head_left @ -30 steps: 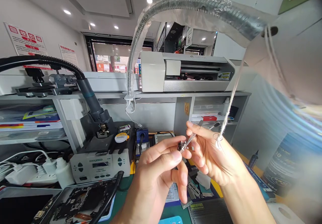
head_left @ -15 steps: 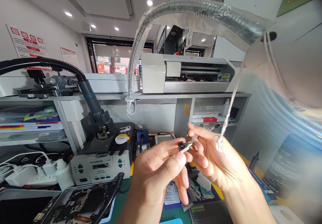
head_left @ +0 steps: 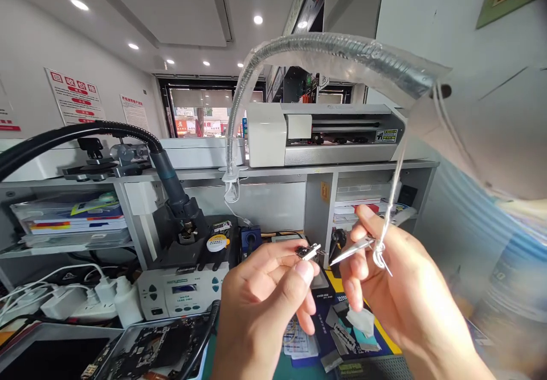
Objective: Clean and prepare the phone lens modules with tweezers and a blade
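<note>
- Left hand (head_left: 262, 306): closed in a pinch, thumb and forefinger tips clamped on a small metal-framed component (head_left: 308, 251). It is gripped by the edges, which likely keeps its face clear.
- The component is raised off the bench, just above frame centre and right in the line of sight.
- Right hand (head_left: 387, 294): gripping tweezers (head_left: 352, 250) pen-fashion. The tips point to 9 o'clock at the component and sit just beside it; I cannot tell if they touch.
- A thin cord (head_left: 395, 192) hangs from the end of a plastic-wrapped gooseneck arm (head_left: 333, 47) arching over at 12 o'clock. It falls across the right fingers.

Bench
- Green mat (head_left: 294, 370) at 6 o'clock, with small labels and scraps lying on it under the hands.
- Opened device with its circuit board (head_left: 145, 348) bare at 7 o'clock, flat and within reach of the left hand.
- Hot-air rework station (head_left: 182, 291) at 8 o'clock. Its black hose (head_left: 106, 130) loops up to 10 o'clock, with the handpiece parked on top.
- White bottle (head_left: 127, 303) and power strip (head_left: 64, 307) further toward 8 o'clock.

Room
- Shelf unit along the back, holding stacked papers at 9 o'clock.
- A grey film-cutting machine (head_left: 325, 132) sits on top at 12 to 1 o'clock.
- Notices on the wall at 10 o'clock, recessed ceiling lights, and a shopfront window behind.
- The right edge is blurred.
</note>
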A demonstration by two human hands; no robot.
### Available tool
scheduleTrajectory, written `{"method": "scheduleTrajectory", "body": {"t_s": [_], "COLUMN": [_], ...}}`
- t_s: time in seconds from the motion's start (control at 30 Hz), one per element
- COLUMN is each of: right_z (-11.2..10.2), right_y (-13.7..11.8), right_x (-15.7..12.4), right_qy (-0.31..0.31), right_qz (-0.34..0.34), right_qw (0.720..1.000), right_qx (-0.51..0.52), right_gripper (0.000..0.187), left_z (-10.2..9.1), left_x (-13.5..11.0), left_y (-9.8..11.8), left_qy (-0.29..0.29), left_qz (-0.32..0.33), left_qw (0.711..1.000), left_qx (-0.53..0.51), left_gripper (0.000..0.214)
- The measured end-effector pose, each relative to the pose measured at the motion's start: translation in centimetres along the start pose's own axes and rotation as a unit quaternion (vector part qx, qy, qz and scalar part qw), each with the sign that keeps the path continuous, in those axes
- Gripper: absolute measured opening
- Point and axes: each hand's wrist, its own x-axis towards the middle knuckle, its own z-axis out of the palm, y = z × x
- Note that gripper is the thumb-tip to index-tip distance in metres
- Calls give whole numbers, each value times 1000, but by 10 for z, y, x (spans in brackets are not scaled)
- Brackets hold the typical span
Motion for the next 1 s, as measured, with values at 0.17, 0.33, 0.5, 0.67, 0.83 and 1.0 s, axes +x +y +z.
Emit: {"method": "scheduleTrajectory", "body": {"t_s": [0.17, 0.33, 0.5, 0.67, 0.83, 1.0], "right_z": [8, 12, 15, 18, 18, 15], "right_y": [13, 17, 16, 15, 15, 17], "right_x": [-15, -15, -12, -13, -13, -14], "right_qy": [87, 143, 149, 128, 131, 144], "right_qz": [-141, -152, -139, -138, -159, -160], "right_qw": [985, 975, 977, 980, 977, 975], "right_qx": [-57, -78, -70, -70, -59, -61], "right_gripper": [42, 42, 43, 48, 47, 45], "left_z": [2, 1, 2, 5, 6, 1], "left_x": [-1, 1, 0, 0, -1, 0], "left_y": [0, -2, -3, -1, -2, -6], "left_qy": [2, -6, 13, 21, 19, -8], "left_qz": [0, -2, -2, -8, 2, -5], "left_qw": [1000, 1000, 1000, 1000, 1000, 999], "left_qx": [-8, -15, -17, -13, -19, -31], "left_gripper": [29, 29, 27, 30, 29, 29]}}
